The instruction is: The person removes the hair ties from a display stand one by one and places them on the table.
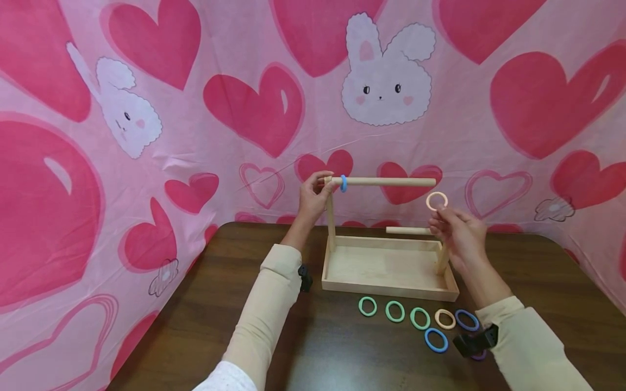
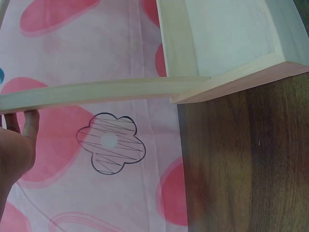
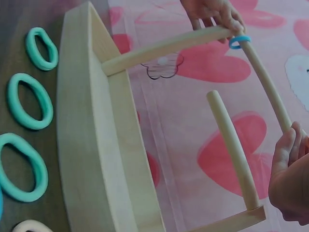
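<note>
A wooden rack (image 1: pixel 386 289) stands on the table, with a tray base, a tall left post (image 2: pixel 96 90) and a shorter right post (image 1: pixel 442 259). My left hand (image 1: pixel 314 200) grips the top of the tall post, where the upper rod (image 1: pixel 391 181) joins it. A blue ring (image 1: pixel 344 183) hangs on that rod near my left fingers. My right hand (image 1: pixel 462 239) pinches a pale peach ring (image 1: pixel 428 201) upright, just below and beside the rod's free right end. In the right wrist view, my right hand (image 3: pixel 292 179) mostly hides its ring.
In front of the tray lie several rings: green rings (image 1: pixel 395 311), a peach ring (image 1: pixel 445 319), a dark blue ring (image 1: pixel 467 320) and a blue ring (image 1: pixel 436 340). A purple ring (image 1: pixel 479 355) is partly covered by my right wrist camera. A lower rod (image 3: pixel 234 150) juts from the short post.
</note>
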A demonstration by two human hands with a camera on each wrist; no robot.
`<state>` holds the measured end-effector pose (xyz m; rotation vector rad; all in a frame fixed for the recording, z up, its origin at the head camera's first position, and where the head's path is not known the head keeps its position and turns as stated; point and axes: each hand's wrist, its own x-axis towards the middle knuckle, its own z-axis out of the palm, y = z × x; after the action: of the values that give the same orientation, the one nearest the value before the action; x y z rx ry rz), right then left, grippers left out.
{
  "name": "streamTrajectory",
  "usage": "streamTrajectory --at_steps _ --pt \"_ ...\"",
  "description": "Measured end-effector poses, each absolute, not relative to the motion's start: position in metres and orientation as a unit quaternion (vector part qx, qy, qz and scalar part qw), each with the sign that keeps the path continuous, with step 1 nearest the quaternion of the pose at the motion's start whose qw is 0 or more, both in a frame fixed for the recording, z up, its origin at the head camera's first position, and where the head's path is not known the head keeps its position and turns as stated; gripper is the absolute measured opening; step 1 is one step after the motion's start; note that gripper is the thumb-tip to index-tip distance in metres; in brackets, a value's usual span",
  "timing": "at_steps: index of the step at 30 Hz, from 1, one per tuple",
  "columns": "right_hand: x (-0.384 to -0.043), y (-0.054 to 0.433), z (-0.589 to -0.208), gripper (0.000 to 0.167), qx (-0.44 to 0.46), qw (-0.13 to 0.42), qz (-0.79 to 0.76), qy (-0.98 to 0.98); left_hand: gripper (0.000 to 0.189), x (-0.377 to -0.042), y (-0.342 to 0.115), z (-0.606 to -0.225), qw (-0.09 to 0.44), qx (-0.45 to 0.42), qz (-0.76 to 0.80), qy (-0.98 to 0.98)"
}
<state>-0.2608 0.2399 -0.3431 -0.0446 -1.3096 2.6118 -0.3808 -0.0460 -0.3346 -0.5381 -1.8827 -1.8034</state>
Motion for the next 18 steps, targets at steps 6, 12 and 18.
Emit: streamTrajectory --at_steps 6,12,18 --pt "-0.249 0.243 -0.353 0.025 -0.002 0.056 0.882 -0.468 0.024 -0.38 -0.047 -0.336 0.236 -0.196 -0.659 -0.687" --pt "-0.241 0.245 -0.362 0.026 -0.002 0.005 0.86 -0.51 0.025 -0.381 -0.047 -0.335 0.234 -0.196 -0.662 -0.684" --pt "-0.232 0.246 -0.376 0.029 -0.001 -0.05 0.831 -0.553 0.025 -0.382 -0.046 -0.335 0.237 -0.201 -0.665 -0.68"
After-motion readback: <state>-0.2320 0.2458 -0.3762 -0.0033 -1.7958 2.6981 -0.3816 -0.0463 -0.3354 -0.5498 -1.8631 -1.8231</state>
